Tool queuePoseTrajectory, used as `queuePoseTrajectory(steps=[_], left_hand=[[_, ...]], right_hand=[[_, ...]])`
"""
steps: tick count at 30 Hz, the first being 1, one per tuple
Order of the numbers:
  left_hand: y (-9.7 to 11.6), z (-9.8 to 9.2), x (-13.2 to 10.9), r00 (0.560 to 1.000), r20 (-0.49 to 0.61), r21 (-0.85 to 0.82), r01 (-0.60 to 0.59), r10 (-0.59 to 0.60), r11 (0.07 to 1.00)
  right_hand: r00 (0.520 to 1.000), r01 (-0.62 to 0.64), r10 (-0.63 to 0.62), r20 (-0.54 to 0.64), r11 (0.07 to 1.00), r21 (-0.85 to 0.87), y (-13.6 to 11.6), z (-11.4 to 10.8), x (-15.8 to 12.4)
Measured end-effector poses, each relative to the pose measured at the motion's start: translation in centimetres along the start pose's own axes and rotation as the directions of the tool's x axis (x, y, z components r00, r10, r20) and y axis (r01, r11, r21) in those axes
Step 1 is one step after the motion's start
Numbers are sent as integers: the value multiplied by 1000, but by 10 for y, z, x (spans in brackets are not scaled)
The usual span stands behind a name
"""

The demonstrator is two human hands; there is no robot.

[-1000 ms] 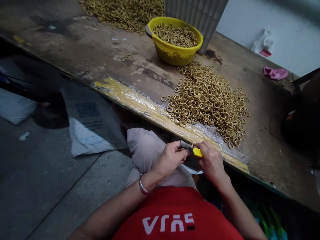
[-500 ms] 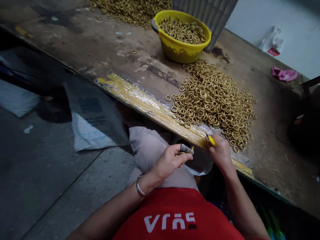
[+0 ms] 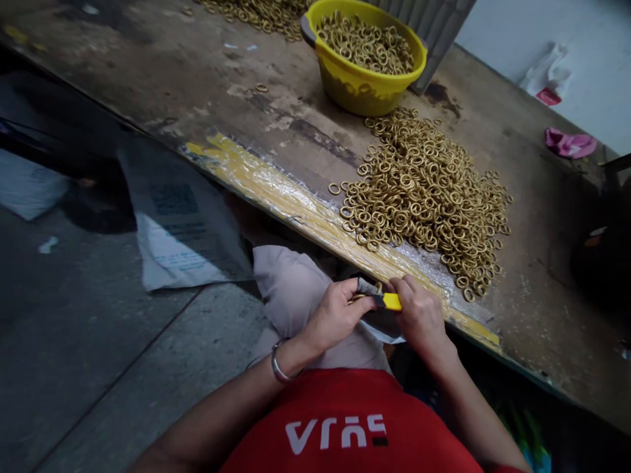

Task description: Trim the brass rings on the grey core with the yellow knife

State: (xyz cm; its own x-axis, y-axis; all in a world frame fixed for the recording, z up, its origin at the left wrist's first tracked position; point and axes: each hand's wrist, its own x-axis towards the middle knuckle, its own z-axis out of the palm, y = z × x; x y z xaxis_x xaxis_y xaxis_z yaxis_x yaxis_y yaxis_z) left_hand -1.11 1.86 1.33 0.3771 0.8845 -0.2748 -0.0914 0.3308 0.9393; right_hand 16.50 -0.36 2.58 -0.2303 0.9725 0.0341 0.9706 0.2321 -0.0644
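My left hand (image 3: 338,314) pinches a brass-coloured ring (image 3: 379,288) between thumb and index finger, in front of the table edge. Grey wrapping (image 3: 365,287) covers the tip of that index finger. In my right hand (image 3: 422,320) is a small yellow-handled knife (image 3: 393,301). Its dark end reaches the ring and the left fingertips; exactly where the blade touches is hidden. Just beyond both hands, a heap of similar rings (image 3: 426,190) lies on the table.
A yellow tub (image 3: 362,92) full of rings stands behind the heap, beside a grey ribbed panel (image 3: 444,39). More rings (image 3: 266,16) lie at the back. Yellow tape (image 3: 290,203) covers the table's front edge. A pink cloth (image 3: 570,142) lies right; a white sack (image 3: 182,230) stands below.
My right hand has moved left with the knife, from the table edge to the ring in my left hand. The left hand stays nearly in place, and the view has shifted slightly.
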Motion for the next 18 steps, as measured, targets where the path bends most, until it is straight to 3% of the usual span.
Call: queuePoseTrajectory(steps=[3,6,9,12,18], left_hand=[[10,1,-6,1000,12,13,-10,10,1000],[18,2,-15,992,128,2,-12,12,1000],[12,1,-16,979,197,-60,69,-56,996],[-3,-4,-11,967,196,-220,202,-160,954],[-14,-19,-8,956,236,-435,266,-176,860]], right_hand=[[988,-142,147,54,986,-93,14,2,8],[947,-318,322,11,940,-120,35,4,18],[979,-180,187,-78,979,92,38,8,30],[994,3,23,-109,974,229,20,14,45],[994,-105,106,-38,994,24,-10,26,76]])
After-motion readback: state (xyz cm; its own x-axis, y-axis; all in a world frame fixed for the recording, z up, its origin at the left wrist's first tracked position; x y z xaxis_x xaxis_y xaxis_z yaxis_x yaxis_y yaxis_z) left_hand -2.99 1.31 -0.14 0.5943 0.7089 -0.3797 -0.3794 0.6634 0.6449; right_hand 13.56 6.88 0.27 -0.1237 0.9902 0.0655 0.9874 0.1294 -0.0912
